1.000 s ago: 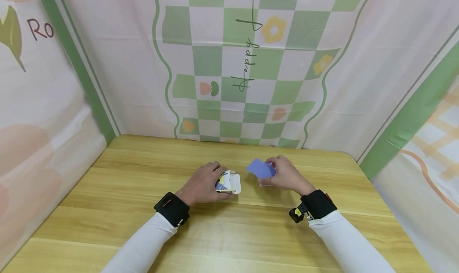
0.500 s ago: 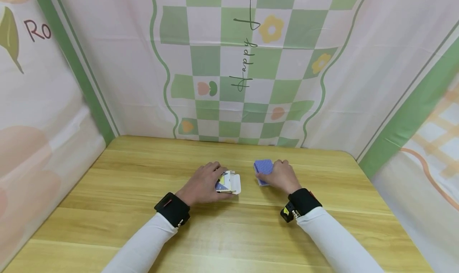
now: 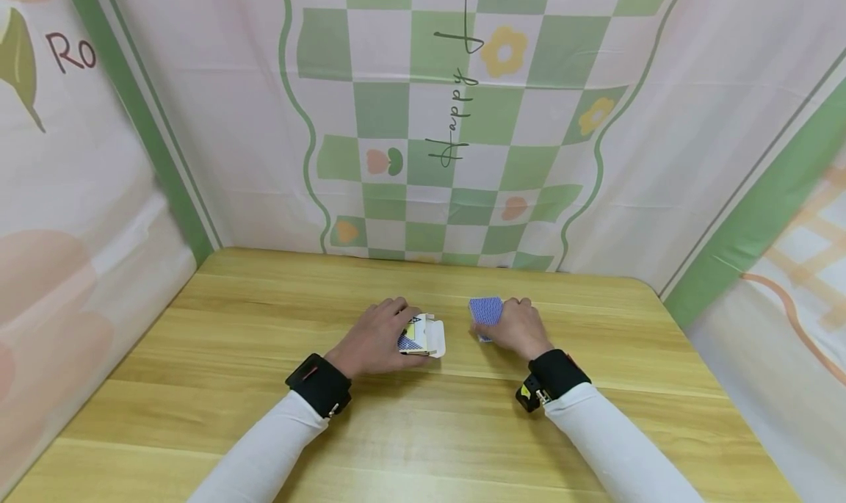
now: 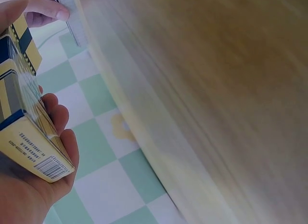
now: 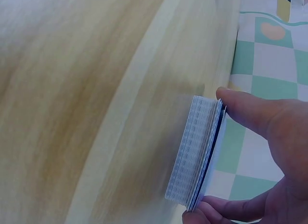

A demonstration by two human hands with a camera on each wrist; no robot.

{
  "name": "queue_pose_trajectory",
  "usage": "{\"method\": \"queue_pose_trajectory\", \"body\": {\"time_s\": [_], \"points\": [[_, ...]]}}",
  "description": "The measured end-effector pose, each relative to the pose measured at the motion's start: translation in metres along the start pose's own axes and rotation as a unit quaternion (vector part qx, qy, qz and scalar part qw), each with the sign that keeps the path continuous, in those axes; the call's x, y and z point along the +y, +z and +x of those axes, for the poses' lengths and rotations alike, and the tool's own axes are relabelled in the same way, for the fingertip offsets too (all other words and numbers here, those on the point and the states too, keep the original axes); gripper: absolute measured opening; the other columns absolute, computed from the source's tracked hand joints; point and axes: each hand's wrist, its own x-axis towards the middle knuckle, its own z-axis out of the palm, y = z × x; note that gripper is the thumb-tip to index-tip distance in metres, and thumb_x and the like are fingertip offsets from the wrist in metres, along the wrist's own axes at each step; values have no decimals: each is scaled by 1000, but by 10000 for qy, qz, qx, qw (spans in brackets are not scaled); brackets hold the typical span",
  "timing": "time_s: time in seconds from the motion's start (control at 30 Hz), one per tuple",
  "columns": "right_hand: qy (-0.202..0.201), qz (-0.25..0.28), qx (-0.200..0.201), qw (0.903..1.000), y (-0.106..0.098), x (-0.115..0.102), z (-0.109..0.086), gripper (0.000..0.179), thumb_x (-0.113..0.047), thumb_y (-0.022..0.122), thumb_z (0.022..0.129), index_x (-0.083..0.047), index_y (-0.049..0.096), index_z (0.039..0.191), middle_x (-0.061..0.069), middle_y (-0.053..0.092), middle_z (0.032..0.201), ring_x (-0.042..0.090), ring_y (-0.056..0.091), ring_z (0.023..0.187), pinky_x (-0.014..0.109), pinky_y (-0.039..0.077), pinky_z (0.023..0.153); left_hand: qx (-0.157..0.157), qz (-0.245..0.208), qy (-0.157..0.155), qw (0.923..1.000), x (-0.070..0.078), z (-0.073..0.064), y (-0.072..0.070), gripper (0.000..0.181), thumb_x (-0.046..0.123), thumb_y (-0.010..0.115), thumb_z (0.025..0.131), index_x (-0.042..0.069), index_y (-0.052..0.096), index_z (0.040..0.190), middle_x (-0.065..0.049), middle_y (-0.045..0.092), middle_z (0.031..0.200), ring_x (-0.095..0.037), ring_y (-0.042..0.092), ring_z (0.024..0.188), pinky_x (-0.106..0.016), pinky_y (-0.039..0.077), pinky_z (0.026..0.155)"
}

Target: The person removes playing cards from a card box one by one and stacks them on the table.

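My left hand (image 3: 375, 340) grips a cream, blue and yellow playing-card box (image 3: 413, 336), thumb on one side and fingers on the other. Its white end flap (image 3: 435, 338) hangs open toward the right. A barcode shows on the near end of the box (image 4: 36, 151) in the left wrist view. To the right, my right hand (image 3: 522, 328) pinches a deck of blue-backed playing cards (image 3: 486, 310) by its edges. In the right wrist view the deck (image 5: 195, 147) is a thick stack at the table, its topmost cards slightly parted from the rest by a dark gap.
Both hands work over a wooden table (image 3: 396, 429). A cloth (image 3: 436, 121) with green checks and lettering hangs behind its far edge, with more printed cloth at the left and right. Each wrist wears a black band (image 3: 319, 387).
A second ago the right hand held a blurred, tilted blue card or cards above the stack; now these lie squared on the deck and the hand has shifted slightly left. The left hand stays put.
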Motion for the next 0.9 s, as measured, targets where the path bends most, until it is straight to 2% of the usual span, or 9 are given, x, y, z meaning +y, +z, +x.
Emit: {"method": "queue_pose_trajectory", "body": {"time_s": [0.13,0.27,0.4,0.67,0.9], "points": [[-2,17,-24,10000,0,0,0,73,-51,69,72,13,51,103,21,49,93,31,49,82,40,43,66,16,10,11,10000,0,0,0,73,69,60,69,17,54,121,5,48,103,-9,42,86,-28,36,70],[-12,71,-33,10000,0,-1,-2,83,-51,70,72,15,43,115,25,48,98,34,50,86,43,43,70,8,16,21,10000,1,-1,0,73,69,60,69,18,53,121,4,47,103,-9,42,86,-29,36,70],[-73,155,7,9999,2,0,-2,87,-50,70,73,11,36,126,26,48,102,35,50,88,43,43,71,6,15,-4,10000,1,-1,-1,74,69,60,69,18,53,121,5,47,103,-9,42,86,-28,36,70],[-304,82,102,9995,4,0,-1,71,-44,70,75,5,47,119,20,50,96,32,49,85,41,42,67,-6,-14,-6,10000,2,-2,-2,74,71,60,68,20,53,123,8,46,101,-8,42,84,-27,35,68],[-418,-95,147,9990,5,-1,-1,68,-45,70,75,4,48,117,19,52,94,31,48,84,40,42,67,-36,-9,-27,10000,2,-3,-2,74,70,60,69,21,53,123,7,47,101,-8,42,85,-28,35,68]]}}
